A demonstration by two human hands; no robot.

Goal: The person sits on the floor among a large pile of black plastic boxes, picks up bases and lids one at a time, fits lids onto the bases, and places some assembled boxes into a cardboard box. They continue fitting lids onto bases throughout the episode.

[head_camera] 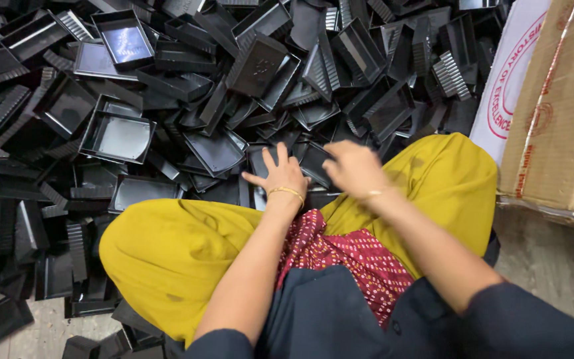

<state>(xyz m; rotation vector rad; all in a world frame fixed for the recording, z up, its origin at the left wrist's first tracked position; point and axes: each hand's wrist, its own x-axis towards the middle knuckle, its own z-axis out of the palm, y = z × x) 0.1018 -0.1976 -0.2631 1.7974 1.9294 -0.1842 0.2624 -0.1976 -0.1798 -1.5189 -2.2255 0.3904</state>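
A black plastic tray [313, 163] is gripped at the near edge of the heap, just past the knees, at about 12 o'clock from the lap. It is clasped by the right hand [353, 167], whose fingers are curled and blurred; how tightly they close cannot be told. The left hand [280, 174] is laid flat at 9 o'clock of it, fingers spread wide on the neighbouring trays [260, 159], nothing grasped. A pile of black trays [187, 86] is spread beyond, and a cardboard box [566, 106] is seen at 3 o'clock.
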